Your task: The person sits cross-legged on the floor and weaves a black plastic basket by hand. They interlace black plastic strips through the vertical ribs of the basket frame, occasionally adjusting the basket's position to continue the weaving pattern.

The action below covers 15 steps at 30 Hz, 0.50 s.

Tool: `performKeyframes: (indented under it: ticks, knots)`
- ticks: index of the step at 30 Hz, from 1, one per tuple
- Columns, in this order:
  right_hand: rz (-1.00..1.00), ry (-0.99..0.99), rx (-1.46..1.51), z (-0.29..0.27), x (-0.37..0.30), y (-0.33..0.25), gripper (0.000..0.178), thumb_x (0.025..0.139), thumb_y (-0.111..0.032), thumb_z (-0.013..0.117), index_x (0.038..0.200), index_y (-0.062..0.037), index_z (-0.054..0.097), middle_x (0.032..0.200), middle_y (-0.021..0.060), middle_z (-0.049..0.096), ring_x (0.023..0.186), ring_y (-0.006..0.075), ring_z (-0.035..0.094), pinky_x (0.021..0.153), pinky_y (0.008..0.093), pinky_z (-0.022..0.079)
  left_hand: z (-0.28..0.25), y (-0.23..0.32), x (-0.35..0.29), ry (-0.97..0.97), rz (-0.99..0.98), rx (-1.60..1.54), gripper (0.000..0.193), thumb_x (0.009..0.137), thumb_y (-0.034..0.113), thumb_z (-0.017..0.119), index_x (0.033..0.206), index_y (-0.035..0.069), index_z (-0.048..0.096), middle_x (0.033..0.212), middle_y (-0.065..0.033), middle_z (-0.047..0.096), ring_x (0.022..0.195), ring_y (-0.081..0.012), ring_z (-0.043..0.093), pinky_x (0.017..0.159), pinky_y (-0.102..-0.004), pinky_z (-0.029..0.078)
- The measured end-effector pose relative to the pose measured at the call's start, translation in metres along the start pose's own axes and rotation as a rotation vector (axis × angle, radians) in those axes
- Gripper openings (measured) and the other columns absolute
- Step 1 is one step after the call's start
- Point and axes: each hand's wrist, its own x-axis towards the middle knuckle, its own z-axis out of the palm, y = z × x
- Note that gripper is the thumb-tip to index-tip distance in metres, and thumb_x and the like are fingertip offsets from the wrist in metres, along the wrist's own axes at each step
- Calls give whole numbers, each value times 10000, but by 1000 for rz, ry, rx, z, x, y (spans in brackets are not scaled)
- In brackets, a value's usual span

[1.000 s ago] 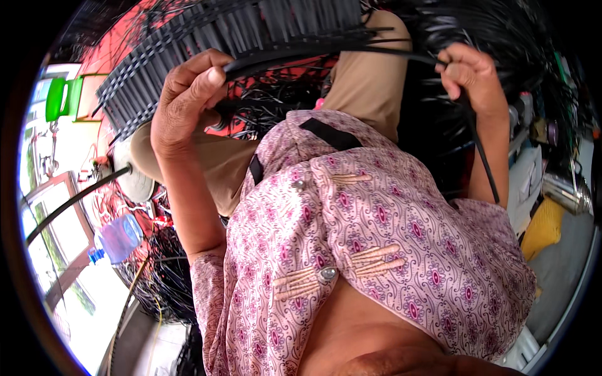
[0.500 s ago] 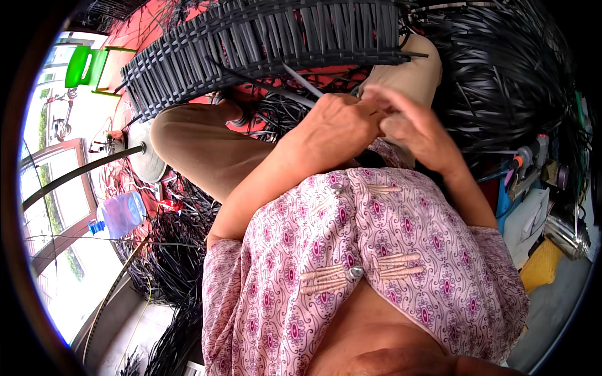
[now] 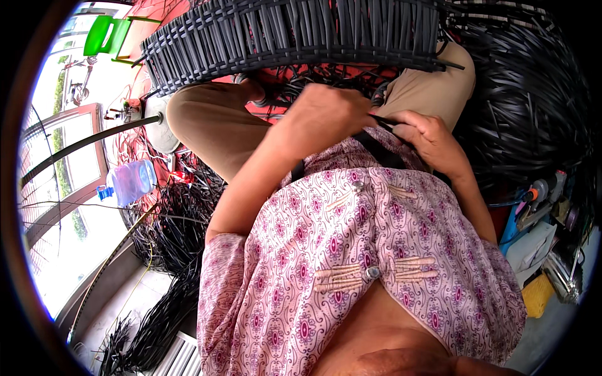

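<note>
My left hand, slightly blurred, is closed above my lap, its fingertips at one end of a short stretch of dark strip. The thumb and fingers of my right hand pinch the same strip just to the right. Below both hands, a broader black band lies slantwise across my patterned shirt; whether it joins the strip cannot be made out. Beyond my hands, a curved woven panel of black flat strips rests across my knees, with neither hand touching it.
A large heap of black strips lies at my right, another bundle at my left. Loose strips cover the red floor ahead. Also at left are a clear plastic jug and a green chair. Tools and a metal flask stand at right.
My hands have moved apart, the right one lower. The pale strip that ran from my left hand toward the panel is no longer seen there. The whole view has shifted slightly.
</note>
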Motion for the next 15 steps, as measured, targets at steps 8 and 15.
performKeyframes:
  ticks: [8,15]
  knots:
    - [-8,102,-17,-6,-4,12,248,993,-181,567,1031,45,664,655,55,569,616,102,539,583,270,439,-12,-13,-2,126,-160,-162,191,873,225,699,837,40,667,807,-106,651,734,-305,650,630,-384,502]
    - [98,69,125,-13,-4,27,238,1002,-238,551,916,-40,654,618,-69,440,536,12,373,482,196,288,-9,-28,-28,140,-538,-664,109,913,71,646,960,-4,709,853,-34,647,741,-99,602,679,-261,483]
